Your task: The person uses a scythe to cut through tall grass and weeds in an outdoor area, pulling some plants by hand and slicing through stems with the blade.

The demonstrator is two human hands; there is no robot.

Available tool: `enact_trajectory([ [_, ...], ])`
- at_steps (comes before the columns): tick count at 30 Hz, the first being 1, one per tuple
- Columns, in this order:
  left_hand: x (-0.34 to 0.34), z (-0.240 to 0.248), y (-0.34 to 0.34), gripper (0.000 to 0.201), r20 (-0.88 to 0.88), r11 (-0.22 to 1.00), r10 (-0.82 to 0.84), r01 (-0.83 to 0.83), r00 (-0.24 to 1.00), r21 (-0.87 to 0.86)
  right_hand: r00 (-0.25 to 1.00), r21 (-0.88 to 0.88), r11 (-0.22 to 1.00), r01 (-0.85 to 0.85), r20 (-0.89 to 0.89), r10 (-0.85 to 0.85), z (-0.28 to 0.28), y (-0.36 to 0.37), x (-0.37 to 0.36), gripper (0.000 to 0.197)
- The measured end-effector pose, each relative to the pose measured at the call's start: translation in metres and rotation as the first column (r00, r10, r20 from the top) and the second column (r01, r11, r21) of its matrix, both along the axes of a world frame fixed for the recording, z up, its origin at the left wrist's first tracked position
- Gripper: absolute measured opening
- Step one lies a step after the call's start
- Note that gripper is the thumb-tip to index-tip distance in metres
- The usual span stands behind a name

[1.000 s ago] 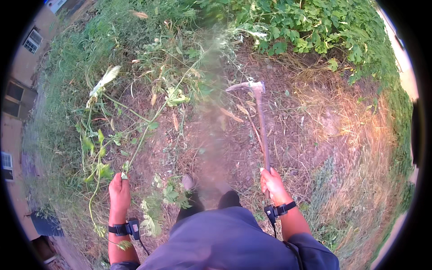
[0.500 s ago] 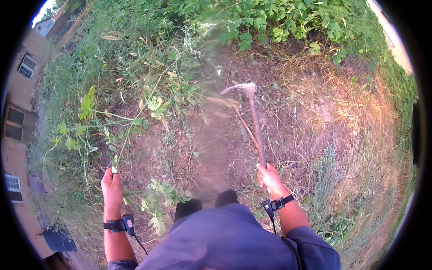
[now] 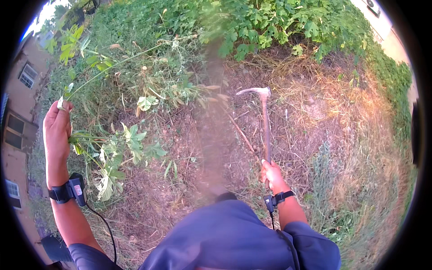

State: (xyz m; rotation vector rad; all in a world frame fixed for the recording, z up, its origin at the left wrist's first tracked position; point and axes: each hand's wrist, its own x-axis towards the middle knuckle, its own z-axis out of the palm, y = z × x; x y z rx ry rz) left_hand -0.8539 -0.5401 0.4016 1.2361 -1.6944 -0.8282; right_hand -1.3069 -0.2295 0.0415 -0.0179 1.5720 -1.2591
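My left hand [image 3: 58, 121] is raised at the left and closed round the stems of a leafy weed [image 3: 108, 68]. One long stem stretches from it toward the far middle, and broad pale leaves hang below the fist. In my right hand [image 3: 273, 174] is the wooden handle of a small pickaxe [image 3: 265, 119]. Its curved metal head points left, at the far end of the handle. A thin brown stick [image 3: 241, 132] runs beside the handle; I cannot tell whether my hand touches it.
Dry, straw-strewn soil [image 3: 297, 135] spreads ahead of me. Dense green vines [image 3: 288, 27] grow at the far side, with tangled weeds [image 3: 148, 85] on the left. A building wall [image 3: 40, 83] with windows stands at the left edge. A blurred vertical smear crosses the middle.
My left hand has moved up and to the left, carrying the weed with it, and its hanging leaves have risen too. My right hand and the pickaxe have shifted slightly right.
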Motion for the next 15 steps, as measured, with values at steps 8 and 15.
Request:
enact_trajectory([
  [8, 0.004, -0.05, 0.022, 0.02, 0.043, 0.999, 0.037, -0.036, 0.998, -0.007, 0.99, -0.038, 0.998, -0.059, -0.128, 0.054, 0.015, 0.005, 0.01, 0.023],
  [15, -0.007, -0.053, 0.015, 0.023, 0.125, 0.992, 0.121, -0.114, 0.985, -0.061, 0.965, -0.106, 0.988, -0.113, -0.247, 0.084, 0.008, -0.061, -0.038, 0.021],
])
